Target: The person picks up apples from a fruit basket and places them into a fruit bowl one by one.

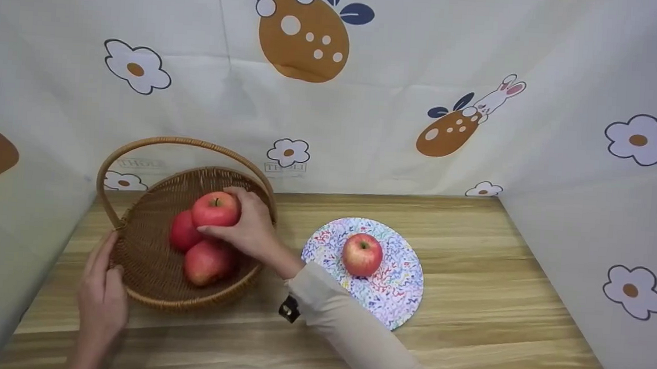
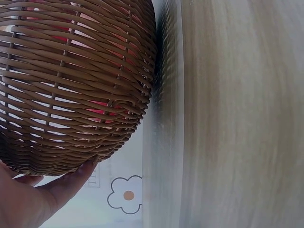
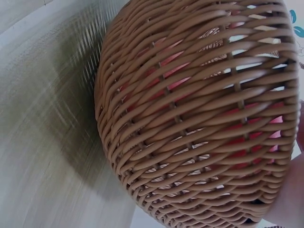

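Note:
In the head view, my right hand (image 1: 253, 225) grips a red apple (image 1: 213, 208) between thumb and fingers, inside the brown wicker basket (image 1: 147, 253). Two more apples lie under and beside it, one at the left (image 1: 183, 231) and one in front (image 1: 207, 264). My left hand (image 1: 104, 296) rests against the basket's left side, its fingers extended near the base of the handle. The left wrist view shows fingertips of the left hand (image 2: 28, 199) touching the woven wall (image 2: 71, 95). From the right wrist, the basket wall (image 3: 199, 114) hides most of the right hand, with red showing through the weave.
Right of the basket, another apple (image 1: 362, 255) sits on a round mat with a colourful pattern (image 1: 396, 291). The basket's tall handle (image 1: 194, 142) arches over its back. A printed curtain (image 1: 378, 125) bounds the wooden table (image 1: 480, 308) at the back and sides.

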A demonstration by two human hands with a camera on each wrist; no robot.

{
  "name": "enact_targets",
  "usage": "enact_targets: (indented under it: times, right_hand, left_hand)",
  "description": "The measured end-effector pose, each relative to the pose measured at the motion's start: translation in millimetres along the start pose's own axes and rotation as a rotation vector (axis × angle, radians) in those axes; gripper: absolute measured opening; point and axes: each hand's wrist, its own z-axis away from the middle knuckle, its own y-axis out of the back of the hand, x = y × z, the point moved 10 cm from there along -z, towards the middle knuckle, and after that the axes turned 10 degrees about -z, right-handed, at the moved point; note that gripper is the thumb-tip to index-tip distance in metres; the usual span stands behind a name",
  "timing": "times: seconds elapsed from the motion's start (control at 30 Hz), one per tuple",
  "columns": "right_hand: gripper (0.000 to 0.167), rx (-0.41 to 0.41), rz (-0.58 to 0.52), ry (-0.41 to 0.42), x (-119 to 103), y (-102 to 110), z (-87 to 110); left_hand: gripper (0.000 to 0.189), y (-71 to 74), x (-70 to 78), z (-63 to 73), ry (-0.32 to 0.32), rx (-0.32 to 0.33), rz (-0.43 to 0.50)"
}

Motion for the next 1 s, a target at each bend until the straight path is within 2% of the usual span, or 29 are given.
enact_targets:
  times: [0.13,0.37,0.77,1.0]
  right_hand:
    - [0.077,0.002,-0.008,0.009,-2,1,3.3]
    - [0.078,0.017,-0.009,0.023,-7,4,8.2]
    - [0.077,0.018,0.008,0.068,-17,7,20.4]
    - [0.077,0.014,-0.003,0.123,-23,10,30.5]
  left_hand:
    - [0.057,0.2,0.7,0.2,-0.015,0.005,0.007]
    - [0.055,3.5,5.1,0.7,-0.074,0.054,0.010]
    - [0.056,2.1,2.8,-0.3,-0.055,0.036,0.012]
    - [0.057,1.4,1.6,-0.2,-0.039,0.024,0.008]
